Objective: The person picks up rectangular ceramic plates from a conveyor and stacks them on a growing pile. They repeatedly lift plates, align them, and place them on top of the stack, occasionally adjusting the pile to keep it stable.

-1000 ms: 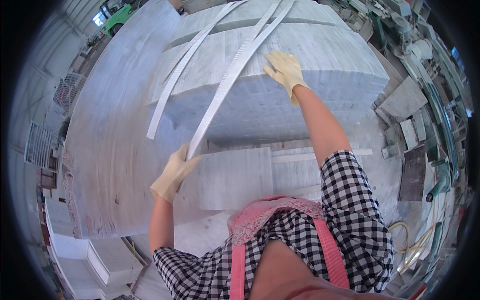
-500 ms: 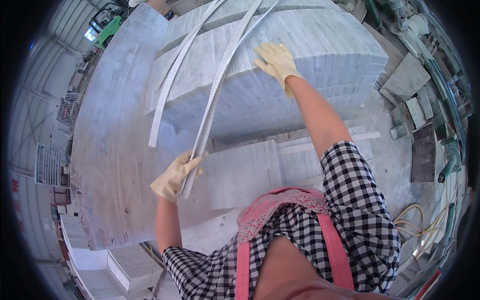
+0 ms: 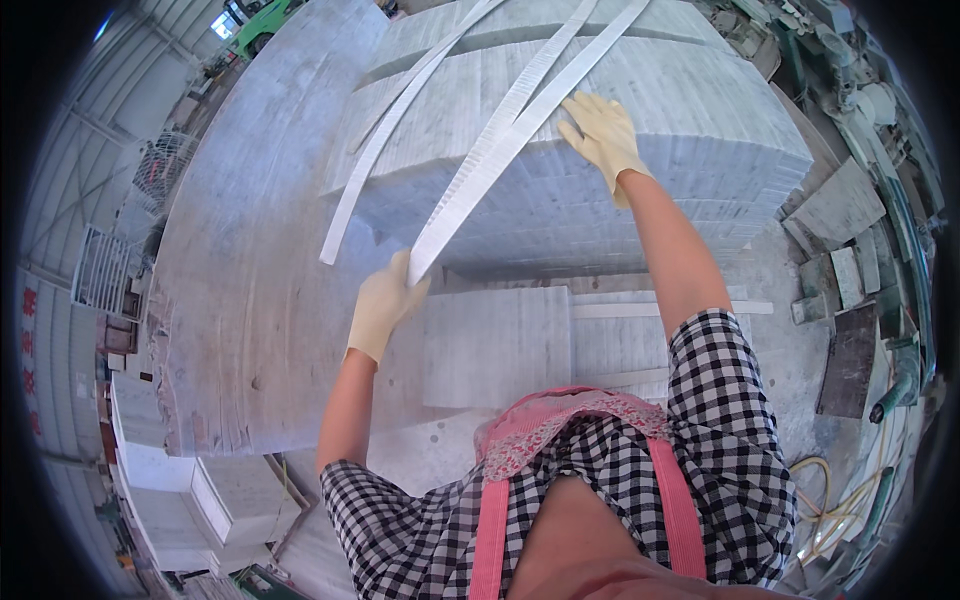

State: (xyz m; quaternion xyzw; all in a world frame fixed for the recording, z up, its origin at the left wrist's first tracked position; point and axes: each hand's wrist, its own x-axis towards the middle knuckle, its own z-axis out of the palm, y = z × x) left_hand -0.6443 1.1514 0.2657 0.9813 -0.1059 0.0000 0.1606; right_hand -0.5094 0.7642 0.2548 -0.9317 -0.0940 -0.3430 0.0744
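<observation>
Your left hand (image 3: pixel 385 305) had drawn the strip (image 3: pixel 505 140) nearer — still clamped; right hand (image 3: pixel 603 135) stayed flat on the stone stack (image 3: pixel 700 150).

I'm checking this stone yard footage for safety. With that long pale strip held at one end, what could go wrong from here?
The long pale strip is gripped only at its near end by the left hand, so it might sag, snap or slide off the stone stack. The right hand lies flat on the stack beside the strip and could get pinched. A second strip overhangs the stack's edge and may slip.
</observation>
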